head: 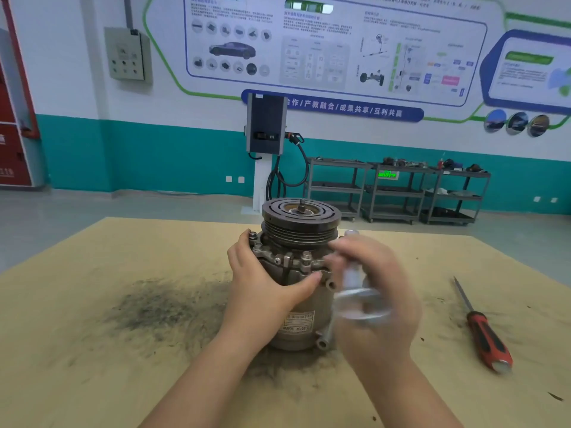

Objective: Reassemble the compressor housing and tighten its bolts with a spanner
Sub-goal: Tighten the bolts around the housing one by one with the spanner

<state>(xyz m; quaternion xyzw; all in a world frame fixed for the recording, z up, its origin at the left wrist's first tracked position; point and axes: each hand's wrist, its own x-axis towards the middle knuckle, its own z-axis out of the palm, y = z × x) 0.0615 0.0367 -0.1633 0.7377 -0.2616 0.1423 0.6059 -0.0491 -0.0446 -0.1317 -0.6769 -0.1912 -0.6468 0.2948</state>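
A grey metal compressor [298, 322] stands upright in the middle of the table, its grooved pulley [301, 222] on top. Bolts [306, 256] stick up from the flange below the pulley. My left hand [262, 285] grips the housing from the left, thumb across the front. My right hand [375, 291] is just right of the compressor and holds a shiny metal spanner [355, 291]. Both hand and tool are blurred with motion, so where the spanner's head sits is unclear.
A red and black screwdriver [483, 332] lies on the table at the right. The tan table top [92, 366] has a dark sooty smear [160, 307] left of the compressor. Grey shelf carts [398, 193] and a charger post [265, 125] stand by the far wall.
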